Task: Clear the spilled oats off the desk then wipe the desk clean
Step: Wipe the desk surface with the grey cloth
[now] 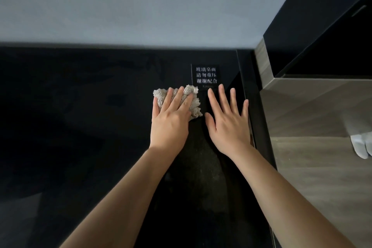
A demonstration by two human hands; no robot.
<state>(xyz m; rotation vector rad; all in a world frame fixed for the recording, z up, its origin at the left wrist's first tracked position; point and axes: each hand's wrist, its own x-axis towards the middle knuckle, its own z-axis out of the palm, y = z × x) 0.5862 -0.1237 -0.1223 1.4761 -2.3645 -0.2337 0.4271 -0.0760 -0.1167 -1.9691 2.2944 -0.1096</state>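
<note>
Head view looks down on a glossy black glass desk (80, 106) that meets a pale grey wall (141, 2) along its far edge. Toward the desk's right edge, the left hand (171, 121) lies palm-down with its fingers (177, 96) stretched out and slightly spread, pressing flat on a crumpled beige knobbly cloth (193, 104); the cloth shows beyond the fingertips and at either side of the hand, pinned under it, not gripped. Just beside it, the right hand (229, 125) rests flat on the bare desk, fingers fully spread, holding nothing, its little finger near the desk's right edge. A small black sign with white printed characters (206, 75) sits just beyond both hands, touching the cloth's far edge. No oats can be made out on the dark surface. Right of the desk stands a grey-brown wood-grain cabinet (314, 110).
</note>
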